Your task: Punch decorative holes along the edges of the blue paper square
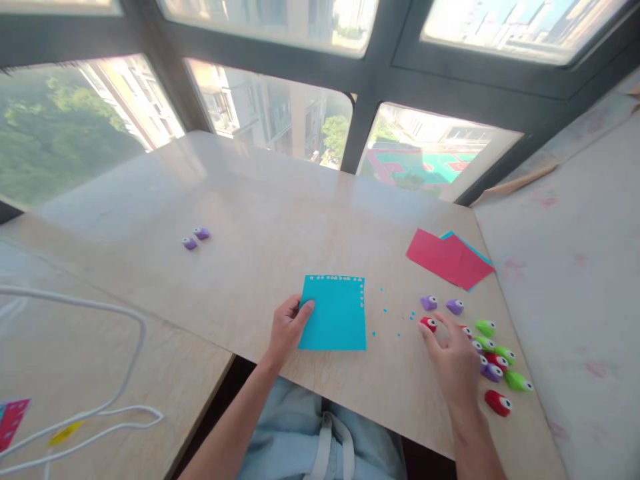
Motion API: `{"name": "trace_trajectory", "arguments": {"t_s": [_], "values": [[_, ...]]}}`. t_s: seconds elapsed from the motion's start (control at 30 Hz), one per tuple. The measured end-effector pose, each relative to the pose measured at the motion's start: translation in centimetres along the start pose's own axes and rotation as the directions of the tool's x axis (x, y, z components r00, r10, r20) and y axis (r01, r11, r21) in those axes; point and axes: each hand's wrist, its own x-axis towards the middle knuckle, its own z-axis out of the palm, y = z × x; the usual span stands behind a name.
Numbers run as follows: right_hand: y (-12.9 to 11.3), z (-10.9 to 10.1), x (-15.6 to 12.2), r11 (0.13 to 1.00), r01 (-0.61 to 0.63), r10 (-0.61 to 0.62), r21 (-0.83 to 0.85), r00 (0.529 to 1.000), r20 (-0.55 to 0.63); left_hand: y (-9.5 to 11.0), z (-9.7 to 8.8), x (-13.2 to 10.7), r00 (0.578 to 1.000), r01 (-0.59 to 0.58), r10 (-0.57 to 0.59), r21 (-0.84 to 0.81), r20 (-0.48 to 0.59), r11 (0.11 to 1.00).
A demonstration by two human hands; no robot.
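My left hand [293, 327] holds a blue square sheet of paper [334, 317] by its left edge, thumb on top. Small flower-shaped holes run along the sheet's top edge and down the upper right edge. My right hand [453, 357] is closed on a small red craft paper punch [429, 324] with a white-and-black top, gripped between thumb and fingers. Several green, red and purple craft punches, such as a green one [519, 381] and a red one [498, 403], lie beside and partly behind that hand. Just beyond it sit two purple punches [455, 307].
Tiny blue paper bits [385, 310] lie between the sheet and my right hand. Red and blue paper sheets [445, 257] are stacked at the right. Two purple punches [201, 233] sit at the far left. A white cable [143, 333] loops at lower left. Windows border the table.
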Motion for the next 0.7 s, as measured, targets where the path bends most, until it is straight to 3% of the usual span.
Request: {"name": "trace_trajectory", "arguments": {"t_s": [0.13, 0.33, 0.53, 0.7], "values": [[-1.7, -1.1, 0.4, 0.985, 0.173, -0.173, -0.015, 0.981, -0.083, 0.1, 0.2, 0.0, 0.999, -0.032, 0.032, -0.016, 0.027, 0.999], [-8.0, -1.4, 1.9, 0.906, 0.387, -0.391, 0.169, 0.920, -0.009, 0.0, 0.3, -0.2, 0.997, -0.051, 0.054, -0.036, 0.061, 0.998], [-17.8, 1.2, 3.6, 0.708, 0.561, -0.649, 0.429, 0.756, 0.085, 0.0, 0.4, -0.6, 0.987, -0.120, 0.120, -0.001, 0.109, 0.993], [-25.6, 6.6, 4.8, 0.576, 0.520, -0.771, 0.630, 0.602, 0.208, -0.1, 0.4, -0.6, 0.987, -0.135, 0.134, -0.001, 0.084, 0.991]]}}
